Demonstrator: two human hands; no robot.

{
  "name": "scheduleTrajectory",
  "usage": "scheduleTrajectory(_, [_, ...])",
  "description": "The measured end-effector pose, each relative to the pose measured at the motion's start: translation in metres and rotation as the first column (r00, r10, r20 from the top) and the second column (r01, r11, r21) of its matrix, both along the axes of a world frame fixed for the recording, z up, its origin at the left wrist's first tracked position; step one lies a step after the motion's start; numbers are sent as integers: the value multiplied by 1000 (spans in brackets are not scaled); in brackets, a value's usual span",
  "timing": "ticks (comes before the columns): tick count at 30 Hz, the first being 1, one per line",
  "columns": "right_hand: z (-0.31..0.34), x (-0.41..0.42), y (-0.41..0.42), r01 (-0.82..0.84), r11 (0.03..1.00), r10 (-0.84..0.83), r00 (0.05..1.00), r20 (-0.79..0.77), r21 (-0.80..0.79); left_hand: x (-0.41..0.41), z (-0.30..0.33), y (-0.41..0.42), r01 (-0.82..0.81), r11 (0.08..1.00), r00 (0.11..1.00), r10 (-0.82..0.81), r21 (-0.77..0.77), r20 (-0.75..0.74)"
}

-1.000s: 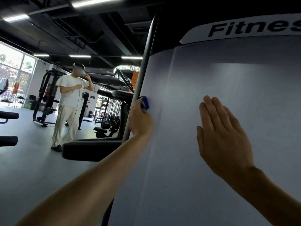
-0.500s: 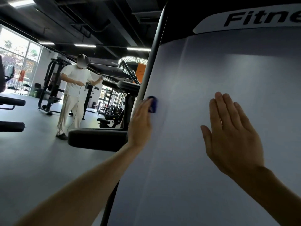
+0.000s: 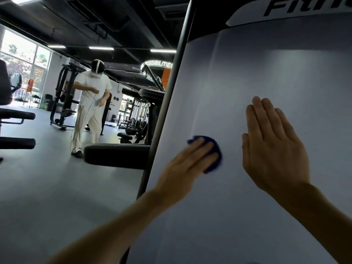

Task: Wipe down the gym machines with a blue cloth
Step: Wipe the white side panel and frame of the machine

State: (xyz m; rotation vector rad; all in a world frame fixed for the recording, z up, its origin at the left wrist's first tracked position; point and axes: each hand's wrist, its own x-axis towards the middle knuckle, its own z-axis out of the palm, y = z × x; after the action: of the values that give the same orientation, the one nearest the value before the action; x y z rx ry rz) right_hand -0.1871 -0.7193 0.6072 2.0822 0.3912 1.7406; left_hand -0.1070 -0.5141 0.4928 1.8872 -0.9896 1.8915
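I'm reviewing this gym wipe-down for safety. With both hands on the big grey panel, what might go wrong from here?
1. The left hand presses the cloth with straight fingers rather than gripping it, so the cloth may slip out and drop.
2. The right hand rests flat on the panel, likely leaving prints on wiped areas.
3. The cloth covers little of the panel, so patches may be missed, especially near the pole at its left edge.

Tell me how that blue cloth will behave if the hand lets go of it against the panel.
The blue cloth looks soft and bunched under the left hand, so it is likely floppy and light. The white panel stands near upright and looks smooth, so the cloth would probably slide or drop once released.
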Motion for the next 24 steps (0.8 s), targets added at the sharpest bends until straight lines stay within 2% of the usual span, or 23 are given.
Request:
scheduleTrajectory(1, [0, 0, 1, -2, 1000, 2, 1000, 0, 2, 8, -1, 14, 0, 995, 997, -8, -103, -76])
scheduleTrajectory(2, [0, 0, 2, 0, 1000, 0, 1000, -2, 3, 18, 0, 28, -23, 961, 980, -33, -276, -194])
scheduleTrajectory(3, [0, 0, 2, 3, 1000, -3, 1000, -4, 3, 24, 7, 38, -62, 870, 941, -112, -490, -318])
scheduleTrajectory(4, [1, 0, 2, 4, 1000, -4, 1000, -5, 1, 27, 18, 46, -127, 719, 872, -248, -684, -423])
scheduleTrajectory(5, [1, 0, 2, 1, 1000, -1, 1000, -3, -1, 28, 33, 48, -217, 552, 789, -386, -805, -478])
scheduleTrajectory(6, [1, 0, 3, -2, 1000, 2, 1000, 0, -3, 26, 49, 44, -266, 431, 735, -488, -862, -471])
scheduleTrajectory(7, [0, 1, 2, -3, 1000, 3, 1000, 3, -3, 18, 62, 32, -258, 402, 734, -509, -879, -449])
scheduleTrajectory(8, [0, 1, 2, -2, 1000, 2, 1000, 10, -3, 7, 73, 13, -219, 429, 769, -477, -876, -426])
scheduleTrajectory(10, [1, 2, 2, 1, 1000, -1, 1000, 21, -4, -20, 77, -34, -110, 565, 873, -337, -818, -351])
scheduleTrajectory(12, [2, 1, 3, 4, 1000, -4, 1000, 21, -1, -39, 56, -72, -42, 692, 967, -153, -721, -203])
scheduleTrajectory(15, [1, 0, 3, 5, 1000, -5, 1000, 10, 4, -35, 5, -65, -11, 916, 998, -16, -401, -64])
scheduleTrajectory(17, [-1, 0, 3, 6, 1000, -6, 1000, 9, 8, -18, -25, -31, 2, 979, 1000, -6, -205, -17])
scheduleTrajectory(18, [-1, 0, 3, 7, 1000, -7, 1000, 8, 9, -9, -36, -12, 16, 981, 999, -24, -191, -43])
scheduleTrajectory(19, [-1, 0, 4, 10, 1000, -10, 1000, 6, 6, 3, -44, 6, 25, 968, 994, -50, -250, -96])
scheduleTrajectory(20, [-1, 0, 5, 12, 1000, -13, 1000, 2, 2, 13, -49, 23, 10, 931, 980, -81, -365, -180])
scheduleTrajectory(21, [0, 0, 6, 12, 1000, -12, 1000, -2, -2, 23, -48, 38, -19, 847, 950, -150, -531, -274])
scheduleTrajectory(23, [-1, -1, 6, 15, 1000, -15, 1000, -7, -4, 34, -32, 53, -177, 526, 807, -406, -832, -428])
scheduleTrajectory(24, [-1, 0, 6, 13, 1000, -13, 1000, -7, -4, 35, -19, 50, -274, 378, 744, -499, -884, -444])
